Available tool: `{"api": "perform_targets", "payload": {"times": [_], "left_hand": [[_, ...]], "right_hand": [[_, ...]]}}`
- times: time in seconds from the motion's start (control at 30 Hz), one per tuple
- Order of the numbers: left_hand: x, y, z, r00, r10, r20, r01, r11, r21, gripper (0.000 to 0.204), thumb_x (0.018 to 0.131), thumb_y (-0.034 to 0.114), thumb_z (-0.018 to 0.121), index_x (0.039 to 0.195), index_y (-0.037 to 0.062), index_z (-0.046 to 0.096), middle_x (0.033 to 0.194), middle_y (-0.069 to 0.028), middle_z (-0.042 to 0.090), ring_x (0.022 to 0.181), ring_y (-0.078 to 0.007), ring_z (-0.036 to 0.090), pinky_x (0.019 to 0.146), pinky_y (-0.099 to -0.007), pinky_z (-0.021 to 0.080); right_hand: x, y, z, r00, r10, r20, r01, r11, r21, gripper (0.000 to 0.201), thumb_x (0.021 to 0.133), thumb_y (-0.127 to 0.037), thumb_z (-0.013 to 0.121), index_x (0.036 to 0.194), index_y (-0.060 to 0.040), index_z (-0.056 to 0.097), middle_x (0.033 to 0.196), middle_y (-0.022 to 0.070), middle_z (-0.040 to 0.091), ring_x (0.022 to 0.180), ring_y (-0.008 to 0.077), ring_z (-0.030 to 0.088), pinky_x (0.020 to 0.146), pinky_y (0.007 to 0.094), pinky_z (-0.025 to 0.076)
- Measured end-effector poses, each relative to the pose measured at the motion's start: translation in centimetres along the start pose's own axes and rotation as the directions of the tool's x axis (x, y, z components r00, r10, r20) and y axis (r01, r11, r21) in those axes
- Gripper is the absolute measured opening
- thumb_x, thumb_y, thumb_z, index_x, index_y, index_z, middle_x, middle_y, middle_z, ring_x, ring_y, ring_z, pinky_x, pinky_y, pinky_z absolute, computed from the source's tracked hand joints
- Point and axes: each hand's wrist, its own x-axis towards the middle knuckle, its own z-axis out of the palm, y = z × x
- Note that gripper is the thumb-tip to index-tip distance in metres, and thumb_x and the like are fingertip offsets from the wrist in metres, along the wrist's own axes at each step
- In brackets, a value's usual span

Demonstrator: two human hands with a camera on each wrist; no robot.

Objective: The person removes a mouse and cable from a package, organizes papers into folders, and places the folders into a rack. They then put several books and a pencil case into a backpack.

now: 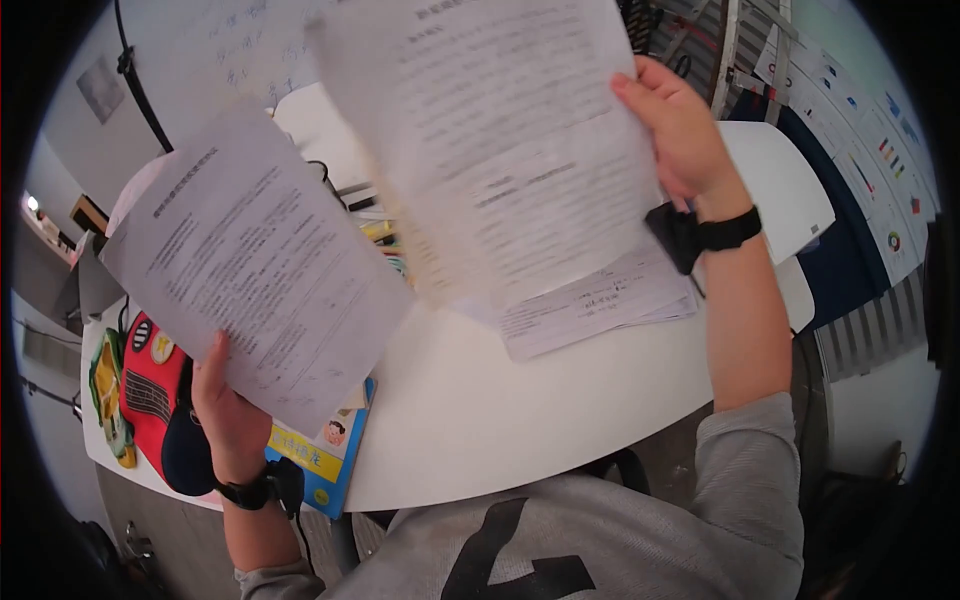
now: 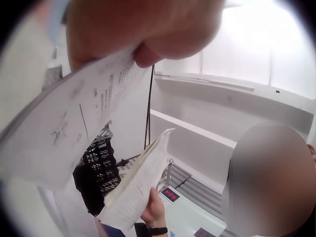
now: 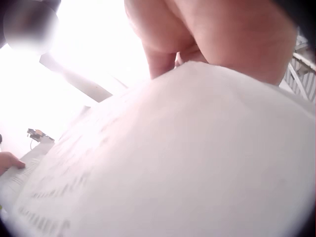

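My left hand (image 1: 232,415) pinches a sheaf of printed paper (image 1: 265,265) by its lower left edge, thumb on the printed face. Handwritten marks (image 2: 59,131) show on this paper in the left wrist view. On the other side, my right hand (image 1: 683,125) grips the right edge of a larger printed sheaf (image 1: 500,150), tilted up over the table. Its print is blurred in the head view, and several page edges fan out in the left wrist view. Under it lies a stack of printed slips (image 1: 590,312) on the white table (image 1: 480,420).
A blue and yellow book (image 1: 318,460) lies near the front edge, partly under the left paper. Left of it are a red and navy item (image 1: 155,400) with badges and a green-yellow item (image 1: 108,385). Pens (image 1: 380,232) show between the papers. White chairs (image 1: 775,180) stand behind.
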Motion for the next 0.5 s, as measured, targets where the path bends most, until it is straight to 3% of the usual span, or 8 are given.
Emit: {"api": "perform_targets", "payload": {"times": [0.03, 0.1, 0.17, 0.23, 0.27, 0.4, 0.47, 0.5], "left_hand": [[0.4, -0.5, 0.7, 0.999, 0.032, -0.018, -0.031, 0.999, 0.041, 0.047, 0.102, 0.022, 0.052, 0.141, -0.0035, 0.045, 0.136, -0.0145, 0.060, 0.121, -0.0284, 0.060, 0.106, -0.0410, 0.045], [1.0, -1.7, 1.8, 0.997, 0.072, -0.021, -0.070, 0.994, 0.085, 0.048, 0.102, 0.023, 0.053, 0.141, -0.0029, 0.045, 0.136, -0.0136, 0.060, 0.121, -0.0279, 0.060, 0.106, -0.0408, 0.045], [1.2, -2.8, 2.5, 0.999, -0.053, 0.009, 0.052, 0.997, 0.059, 0.044, 0.103, 0.025, 0.050, 0.140, 0.0005, 0.047, 0.134, -0.0128, 0.060, 0.123, -0.0257, 0.058, 0.105, -0.0412, 0.046], [0.6, -4.1, 4.1, 0.996, -0.048, 0.079, 0.044, 0.998, 0.045, 0.044, 0.105, 0.029, 0.047, 0.140, 0.0007, 0.048, 0.133, -0.0122, 0.060, 0.122, -0.0247, 0.059, 0.104, -0.0410, 0.046], [0.3, -4.6, 4.6, 0.987, -0.065, 0.147, 0.064, 0.998, 0.018, 0.045, 0.107, 0.032, 0.043, 0.139, 0.0010, 0.049, 0.132, -0.0116, 0.060, 0.121, -0.0236, 0.059, 0.104, -0.0408, 0.047], [-0.7, -6.1, 4.7, 0.987, -0.092, 0.135, 0.070, 0.984, 0.161, 0.050, 0.109, 0.039, 0.037, 0.139, 0.0007, 0.048, 0.133, -0.0107, 0.059, 0.121, -0.0218, 0.058, 0.102, -0.0396, 0.048], [-1.0, -6.7, 4.2, 0.965, -0.196, 0.173, 0.191, 0.981, 0.043, 0.050, 0.109, 0.039, 0.038, 0.139, 0.0006, 0.048, 0.133, -0.0106, 0.059, 0.118, -0.0207, 0.059, 0.099, -0.0375, 0.050], [-1.3, -7.0, 4.4, 0.968, -0.189, 0.166, 0.184, 0.982, 0.041, 0.050, 0.109, 0.039, 0.038, 0.139, 0.0006, 0.048, 0.133, -0.0106, 0.059, 0.118, -0.0207, 0.059, 0.099, -0.0375, 0.050]], "right_hand": [[-0.5, 0.8, 1.3, 1.000, -0.010, -0.008, 0.010, 1.000, 0.000, 0.023, 0.102, -0.015, 0.059, 0.120, -0.0019, 0.064, 0.110, 0.0040, 0.071, 0.095, 0.0082, 0.065, 0.087, 0.0255, 0.051], [-2.1, 2.5, 4.8, 0.998, -0.021, -0.055, 0.033, 0.976, 0.216, 0.023, 0.102, -0.016, 0.059, 0.119, -0.0019, 0.064, 0.108, 0.0029, 0.070, 0.096, 0.0076, 0.062, 0.089, 0.0253, 0.049], [-4.1, 4.8, 8.3, 0.990, 0.042, -0.135, -0.009, 0.973, 0.232, 0.024, 0.102, -0.017, 0.058, 0.120, -0.0006, 0.063, 0.107, 0.0022, 0.068, 0.096, 0.0071, 0.059, 0.090, 0.0247, 0.047], [-6.0, 6.6, 11.3, 0.965, 0.103, -0.242, -0.046, 0.972, 0.231, 0.026, 0.103, -0.018, 0.057, 0.120, 0.0015, 0.062, 0.107, 0.0025, 0.067, 0.097, 0.0072, 0.057, 0.089, 0.0240, 0.046], [-6.7, 7.7, 12.3, 0.961, 0.126, -0.247, -0.062, 0.966, 0.249, 0.027, 0.104, -0.018, 0.056, 0.120, 0.0023, 0.061, 0.108, 0.0028, 0.066, 0.098, 0.0076, 0.057, 0.089, 0.0240, 0.045], [-9.4, 9.5, 13.8, 0.962, 0.165, -0.216, -0.095, 0.949, 0.300, 0.026, 0.105, -0.017, 0.053, 0.120, 0.0025, 0.059, 0.110, 0.0028, 0.064, 0.098, 0.0077, 0.054, 0.089, 0.0246, 0.044], [-9.6, 10.2, 13.5, 0.964, 0.174, -0.200, -0.117, 0.956, 0.267, 0.022, 0.105, -0.016, 0.052, 0.117, 0.0012, 0.057, 0.109, 0.0031, 0.064, 0.101, 0.0077, 0.055, 0.091, 0.0258, 0.044], [-9.9, 10.4, 13.5, 0.966, 0.173, -0.190, -0.119, 0.956, 0.268, 0.022, 0.105, -0.016, 0.052, 0.117, 0.0012, 0.057, 0.109, 0.0031, 0.064, 0.101, 0.0077, 0.055, 0.091, 0.0258, 0.044]]}}
